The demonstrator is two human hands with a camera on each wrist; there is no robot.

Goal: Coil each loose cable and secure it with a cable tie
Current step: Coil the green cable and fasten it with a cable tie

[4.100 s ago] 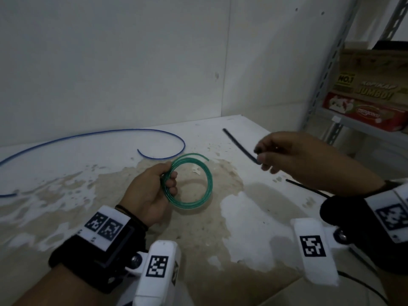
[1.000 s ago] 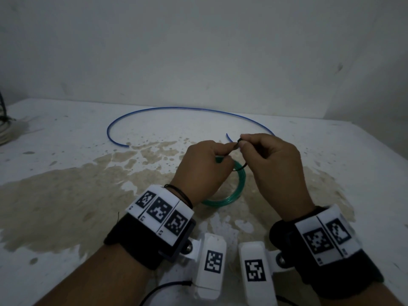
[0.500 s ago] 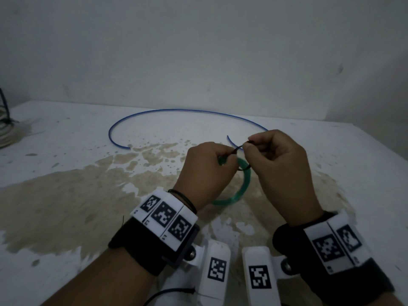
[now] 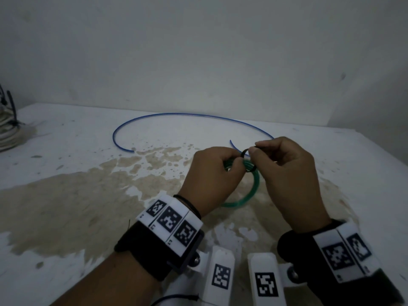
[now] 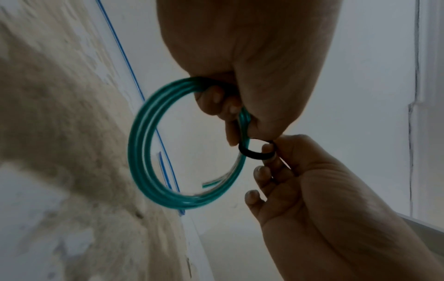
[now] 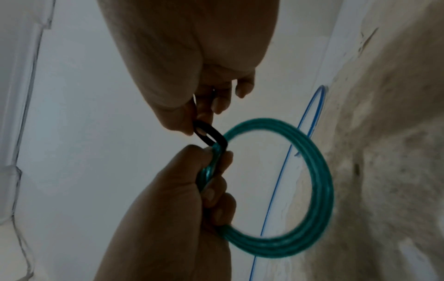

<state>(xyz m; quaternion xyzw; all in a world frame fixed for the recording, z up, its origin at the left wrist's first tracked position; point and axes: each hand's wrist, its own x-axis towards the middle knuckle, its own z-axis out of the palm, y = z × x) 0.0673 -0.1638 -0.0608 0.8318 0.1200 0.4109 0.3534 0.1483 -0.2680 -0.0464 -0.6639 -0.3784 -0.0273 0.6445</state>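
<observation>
Above the counter (image 4: 66, 195) I hold the green coil (image 5: 149, 152) tight in my left hand (image 4: 212, 173). My right hand (image 4: 287, 173) pinches the black tie (image 5: 254, 154), looped around the coil just beside my left fingers (image 5: 216, 98).

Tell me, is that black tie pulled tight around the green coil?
Not tight: the black tie forms an open loop round the green coil, daylight showing through it.

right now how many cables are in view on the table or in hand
3 that I can tell: the green cable, coiled in the left hand; the blue cable, loose on the table behind it; a pale coiled bundle at the table's left edge, partly cut off.
</observation>
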